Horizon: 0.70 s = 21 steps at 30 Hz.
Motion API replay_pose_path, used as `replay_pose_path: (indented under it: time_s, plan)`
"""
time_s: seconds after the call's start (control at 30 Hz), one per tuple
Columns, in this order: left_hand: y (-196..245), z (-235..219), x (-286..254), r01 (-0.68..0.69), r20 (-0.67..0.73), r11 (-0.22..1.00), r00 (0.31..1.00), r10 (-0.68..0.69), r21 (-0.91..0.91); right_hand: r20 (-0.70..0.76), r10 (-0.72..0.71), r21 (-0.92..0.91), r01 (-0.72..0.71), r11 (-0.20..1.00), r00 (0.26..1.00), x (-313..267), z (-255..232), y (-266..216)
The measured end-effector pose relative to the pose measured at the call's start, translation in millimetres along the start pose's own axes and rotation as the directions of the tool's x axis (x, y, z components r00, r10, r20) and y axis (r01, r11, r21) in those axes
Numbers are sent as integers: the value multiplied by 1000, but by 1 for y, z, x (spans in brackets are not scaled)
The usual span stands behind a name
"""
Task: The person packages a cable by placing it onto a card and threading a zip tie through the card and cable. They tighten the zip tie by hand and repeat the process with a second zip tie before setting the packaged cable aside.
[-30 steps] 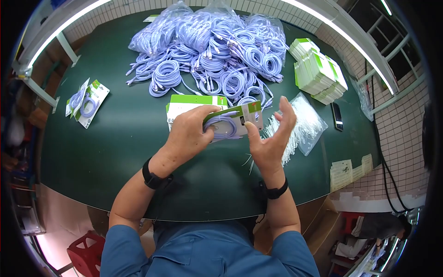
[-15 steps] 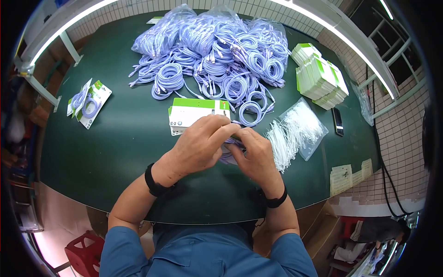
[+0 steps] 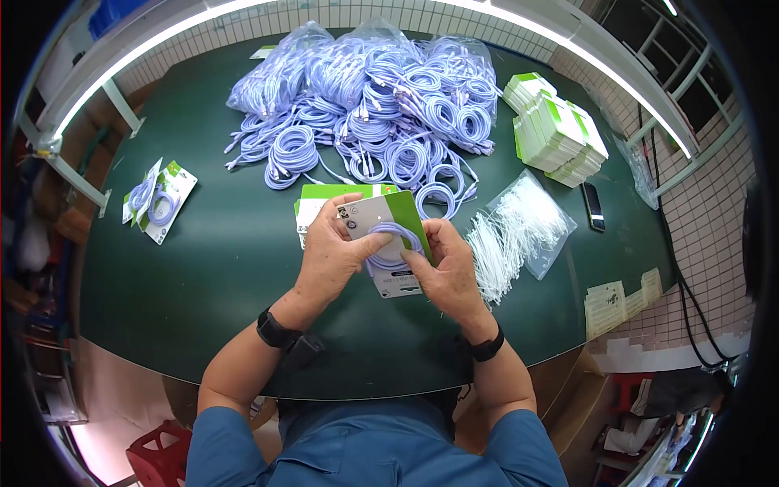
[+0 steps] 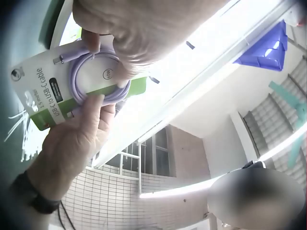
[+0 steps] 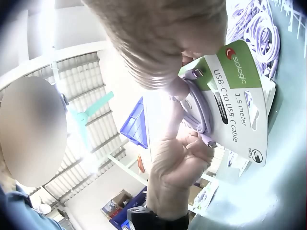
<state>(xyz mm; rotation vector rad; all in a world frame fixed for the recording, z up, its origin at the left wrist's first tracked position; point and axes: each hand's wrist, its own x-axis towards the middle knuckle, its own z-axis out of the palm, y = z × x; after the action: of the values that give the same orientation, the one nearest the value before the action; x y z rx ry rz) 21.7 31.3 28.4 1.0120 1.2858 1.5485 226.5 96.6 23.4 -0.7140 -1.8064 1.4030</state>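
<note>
Both hands hold a green and white card (image 3: 363, 213) bearing a coiled lilac cable (image 3: 392, 261), above the table's middle. The left hand (image 3: 326, 253) grips the card's left side, its thumb on the coil. At the other side the right hand (image 3: 450, 270) pinches card and coil, thumb on top. In the left wrist view the coil (image 4: 76, 79) lies against the printed card (image 4: 41, 72); the right wrist view shows a cable plug (image 5: 209, 142) beside the print. Under the left hand's fingertips, partly hidden, sits a stack of cards (image 3: 308, 203).
A large heap of lilac cables (image 3: 365, 122), partly bagged, lies at the back. White ties (image 3: 519, 235) spill from a bag right of the hands. Card stacks (image 3: 560, 134) and a phone (image 3: 593, 206) are at the right, two carded cables (image 3: 166, 203) at the left.
The card has turned over and tilted so that its coil faces up between the hands. The right hand, spread at first, came in and now grips the card; the hands have moved slightly apart since mid-way.
</note>
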Motion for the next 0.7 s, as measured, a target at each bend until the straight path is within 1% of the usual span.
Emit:
replay_pose_path:
  time_s: [0.03, 0.13, 0.17, 0.2, 0.27, 0.3, 0.4, 0.43, 0.53, 0.57, 0.6, 0.67, 0.7]
  plan:
    - [-1, 0, -1, 78, 17, 996, 997, -78, -33, 2, 4, -1, -4, 1000, 1000, 0, -1, 4]
    - [-3, 1, -2, 99, 45, 994, 994, -97, -52, 55, 50, 107, -56, 993, 997, 4, -2, 8]
    - [-3, 2, -2, 108, 61, 992, 993, -104, -63, 55, 55, 105, -61, 993, 997, 4, -1, 8]
    - [-3, 3, -3, 112, 59, 991, 992, -108, -67, 37, 38, 156, -43, 987, 999, 4, 1, 9]
    - [-2, 4, -7, 65, 66, 997, 996, -68, 47, -6, 7, 255, -5, 967, 1000, 5, 5, 5]
    - [-1, 5, -8, 42, 74, 994, 996, -50, 106, -8, 13, 253, -10, 967, 1000, 5, 4, 4]
    - [1, 7, -10, 46, 117, 995, 992, -56, 88, -18, 132, 209, -125, 970, 991, 6, -1, -2]
    - [1, 7, -9, 42, 135, 996, 989, -53, 79, -22, 135, 206, -128, 970, 991, 5, -2, -4]
    - [-2, 4, -4, 51, 172, 997, 983, -61, 60, -63, 62, 43, -59, 997, 996, 5, -1, -7]
    - [-3, 2, -4, 57, 192, 997, 979, -66, 54, -67, 66, 44, -63, 997, 996, 5, 0, -6]
    - [-4, 1, -5, 61, 199, 997, 977, -71, 53, -54, 58, 88, -53, 995, 997, 6, 1, -5]
    - [-6, 2, -7, 44, 204, 999, 978, -38, -25, -39, 43, 172, -35, 984, 998, 9, 0, -2]
    - [-6, 3, -8, 39, 211, 997, 977, -25, -64, -57, 52, 169, -42, 985, 997, 8, 0, 0]
